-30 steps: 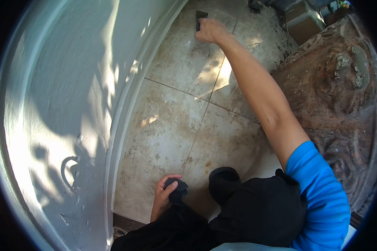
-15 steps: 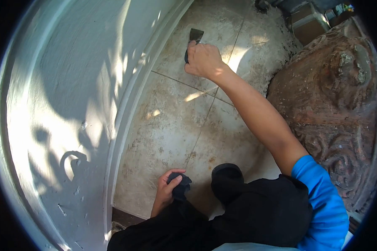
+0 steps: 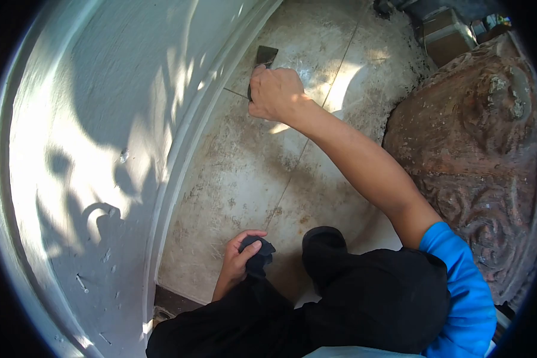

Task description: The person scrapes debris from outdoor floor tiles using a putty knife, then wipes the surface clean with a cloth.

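Observation:
My right hand (image 3: 277, 93) is closed around the handle of a putty knife (image 3: 267, 55), out over the stained tile floor (image 3: 232, 179) near the foot of the white wall. Its flat metal blade points away from me, at the floor. Whether the blade edge touches the tile is hard to tell. Close to my body, my left hand (image 3: 238, 255) grips a dark grey, ragged-edged piece (image 3: 258, 253) between thumb and fingers, beside my knee. I cannot make out whether this piece is cloth or sandpaper.
The white wall (image 3: 101, 119) with moulding and protruding nails runs along the left. A carved brown pot-like block (image 3: 459, 137) stands at right. A cardboard box (image 3: 447, 36) sits at the far right. My dark shoe (image 3: 323, 238) rests on the tiles.
My right hand and the putty knife have moved left, nearer the wall, and slightly back toward me. My left hand keeps its hold, and the view has shifted a little.

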Demonstrator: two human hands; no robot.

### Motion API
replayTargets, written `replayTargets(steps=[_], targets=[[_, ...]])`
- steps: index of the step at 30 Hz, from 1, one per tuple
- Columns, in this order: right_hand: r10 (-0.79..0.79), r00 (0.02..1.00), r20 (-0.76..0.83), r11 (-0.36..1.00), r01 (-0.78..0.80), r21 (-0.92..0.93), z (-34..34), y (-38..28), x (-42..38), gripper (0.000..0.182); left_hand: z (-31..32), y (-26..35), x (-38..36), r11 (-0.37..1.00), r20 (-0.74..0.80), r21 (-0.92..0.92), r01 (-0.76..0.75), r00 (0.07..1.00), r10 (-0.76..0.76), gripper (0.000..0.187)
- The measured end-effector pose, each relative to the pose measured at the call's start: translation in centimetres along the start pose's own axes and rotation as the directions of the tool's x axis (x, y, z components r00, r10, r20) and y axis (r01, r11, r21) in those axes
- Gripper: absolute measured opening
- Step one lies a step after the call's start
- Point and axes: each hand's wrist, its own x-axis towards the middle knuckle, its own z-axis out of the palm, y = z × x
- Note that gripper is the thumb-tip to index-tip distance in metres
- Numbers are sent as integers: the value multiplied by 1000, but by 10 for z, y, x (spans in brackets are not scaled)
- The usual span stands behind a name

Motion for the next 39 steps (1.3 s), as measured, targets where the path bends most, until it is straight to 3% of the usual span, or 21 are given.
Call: replayTargets(steps=[4,6,9,13,15,18,20,22,25,28,29,31,34,39], targets=[[-71,992,107,994,79,-73,-9,-33,-37,70,-3,1,1,999,44,-36,-16,999,18,30],[-185,970,161,982,177,63,0,-63,-77,75,-4,1,0,999,47,-38,-7,999,9,30],[-235,947,218,970,216,110,-4,-78,-105,76,-6,-2,2,1000,58,-21,-18,998,19,31],[-49,998,-40,995,52,81,-8,-14,-31,65,-4,-5,0,999,71,-36,-40,997,42,32],[-70,994,-87,997,73,28,6,12,0,60,-5,-7,2,998,90,-41,-42,995,45,33],[-131,991,-9,991,132,29,-8,-10,-14,61,-3,-4,1,999,73,-37,-34,997,37,32],[-219,975,-40,971,222,85,-8,-43,-47,61,-3,-2,1,999,65,-28,-39,997,41,31],[-291,950,111,956,285,65,-9,-77,-75,63,-3,-3,0,1000,45,-11,-23,999,24,30],[-179,983,39,978,173,114,-3,-64,-54,58,-2,-4,1,1000,24,23,7,1000,-7,28],[71,994,77,997,-71,-4,-12,-2,16,41,0,-3,-1,999,25,41,13,1000,-14,27],[81,995,-54,996,-82,-18,-2,28,35,29,-2,-4,-2,999,26,46,14,1000,-15,27],[183,966,-180,981,-192,-35,10,75,64,28,-2,-5,-3,998,26,56,15,1000,-16,29],[164,973,-160,984,-173,-44,-1,85,53,35,-3,-5,-5,998,22,58,20,1000,-21,31],[-1,989,150,1000,4,-19,-6,-18,-38,68,-4,-6,3,1000,41,19,25,999,-25,26]])
